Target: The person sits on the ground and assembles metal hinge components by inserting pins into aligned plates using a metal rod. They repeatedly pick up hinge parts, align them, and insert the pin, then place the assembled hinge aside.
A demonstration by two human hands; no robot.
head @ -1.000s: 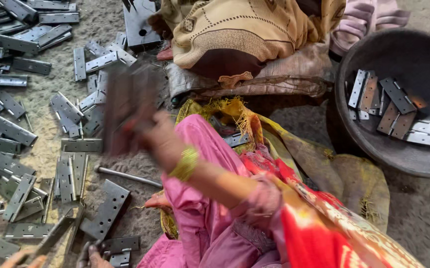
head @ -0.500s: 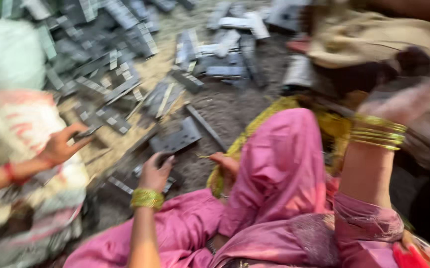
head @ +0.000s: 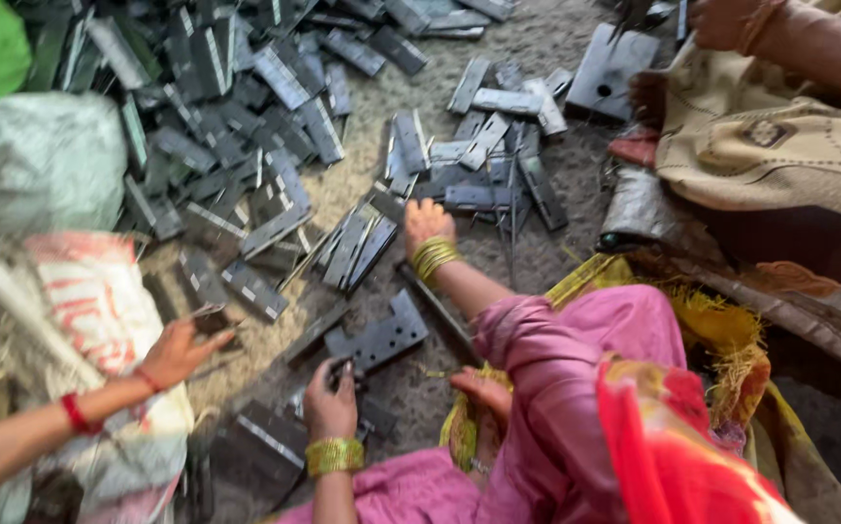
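Now the view has swung left off the bowl seen 1 s ago: right hand [head: 427, 223], empty, fingers spread, rests on hinge plates [head: 362, 247] mid-frame, left hand [head: 331, 400] curls onto a plate [head: 377, 340] at lower centre, grip unclear.

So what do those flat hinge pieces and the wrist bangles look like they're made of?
Hinge pieces: likely steel, dull grey, flat with punched holes and pale worn edges. Bangles by the right hand: seemingly metal, shiny gold finish, though plastic can't be excluded.
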